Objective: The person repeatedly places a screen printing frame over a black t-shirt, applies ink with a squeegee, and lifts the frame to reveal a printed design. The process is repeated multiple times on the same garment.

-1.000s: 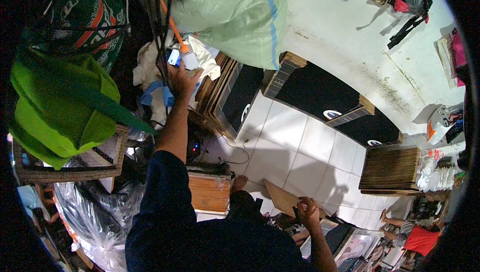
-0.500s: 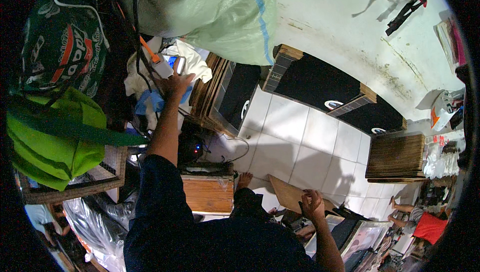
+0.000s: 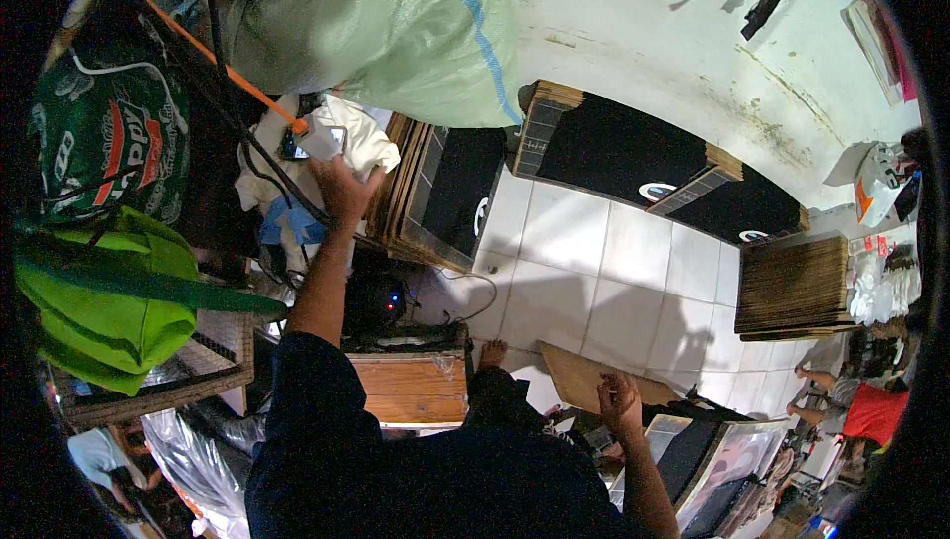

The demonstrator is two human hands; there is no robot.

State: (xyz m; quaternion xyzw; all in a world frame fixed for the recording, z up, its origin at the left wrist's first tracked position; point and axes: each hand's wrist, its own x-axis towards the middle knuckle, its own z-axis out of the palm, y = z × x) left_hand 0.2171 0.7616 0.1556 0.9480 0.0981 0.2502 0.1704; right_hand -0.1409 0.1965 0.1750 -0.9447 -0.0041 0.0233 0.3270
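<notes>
My left hand [image 3: 341, 193] reaches to the far left, over a pile of white cloth [image 3: 371, 133]. Its fingers are closed on the lower end of a small white plug block [image 3: 321, 140], while the thumb sticks out to the right. An orange cord [image 3: 223, 64] runs tight from that block to the upper left. Partly under the block lies a phone [image 3: 290, 144]. My right hand [image 3: 620, 406] hangs over a brown board [image 3: 584, 373] with its fingers loosely curled and apart; nothing shows in it.
Stacked black panels [image 3: 460, 183] stand beside the cloth, and more black panels [image 3: 623, 148] lean along the wall. A large pale green sack [image 3: 386, 34] bulges at the back. A wooden box [image 3: 411, 388] sits by my foot. Another person in red [image 3: 876, 413] is at far right.
The white block has shifted right with my left hand and now covers part of the phone, whose lit screen showed before. The orange cord is straighter. My right hand has barely moved.
</notes>
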